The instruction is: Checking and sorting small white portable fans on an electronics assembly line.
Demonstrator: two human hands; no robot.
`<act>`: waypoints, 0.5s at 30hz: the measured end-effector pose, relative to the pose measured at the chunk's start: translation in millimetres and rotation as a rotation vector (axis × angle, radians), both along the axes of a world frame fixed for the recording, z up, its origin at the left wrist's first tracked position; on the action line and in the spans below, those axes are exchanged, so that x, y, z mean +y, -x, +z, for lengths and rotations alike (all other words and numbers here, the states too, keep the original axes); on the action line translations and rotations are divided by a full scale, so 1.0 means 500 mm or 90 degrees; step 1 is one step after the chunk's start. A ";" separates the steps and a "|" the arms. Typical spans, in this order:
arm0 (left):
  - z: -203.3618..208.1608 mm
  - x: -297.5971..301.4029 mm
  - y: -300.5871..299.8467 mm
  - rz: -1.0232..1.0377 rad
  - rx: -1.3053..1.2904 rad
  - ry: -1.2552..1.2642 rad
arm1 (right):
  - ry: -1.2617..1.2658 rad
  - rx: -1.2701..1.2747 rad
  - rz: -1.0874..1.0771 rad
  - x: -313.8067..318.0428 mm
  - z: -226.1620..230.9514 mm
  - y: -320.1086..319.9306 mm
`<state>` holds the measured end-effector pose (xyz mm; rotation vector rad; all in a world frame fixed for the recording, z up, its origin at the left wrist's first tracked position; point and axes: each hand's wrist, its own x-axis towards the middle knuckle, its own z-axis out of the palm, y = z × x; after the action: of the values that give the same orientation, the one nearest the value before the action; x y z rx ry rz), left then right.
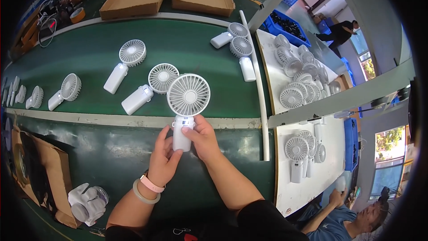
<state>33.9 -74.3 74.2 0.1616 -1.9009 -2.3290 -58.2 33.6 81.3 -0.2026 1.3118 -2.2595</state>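
Upright in front of me is a white handheld fan [182, 138], its round slatted head at the top. Both hands grip its handle. My left hand [163, 157] wraps the handle's left side and base, with a pink band and a pale bangle at the wrist. My right hand [203, 139] closes round the right side, thumb lying on the front of the handle. Just behind the held fan's head, another white fan [137, 99] lies on the green belt [187, 35]. A further fan [116, 78] rests beyond it to the left.
More fans [70, 87] lie along the belt leftward, two near the white rail [252, 58]. Cardboard trays [133, 0] stand at the back. A white table [285, 196] on the right holds many fans. Lower left are a box [60, 174] and a grey-white object [88, 203]. Other people work nearby.
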 end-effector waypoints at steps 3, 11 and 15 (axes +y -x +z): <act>0.008 -0.006 0.000 -0.018 -0.016 -0.001 | -0.012 -0.007 0.001 -0.001 -0.004 0.000; -0.006 -0.014 -0.003 -0.030 -0.002 -0.031 | -0.012 -0.015 -0.005 -0.003 0.000 -0.003; -0.004 -0.011 -0.005 -0.021 -0.009 -0.026 | -0.009 -0.022 0.008 0.001 -0.006 -0.003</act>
<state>36.2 -79.9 72.2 0.1523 -1.8783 -2.3952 -56.8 34.1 78.1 -0.1651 1.3050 -2.2321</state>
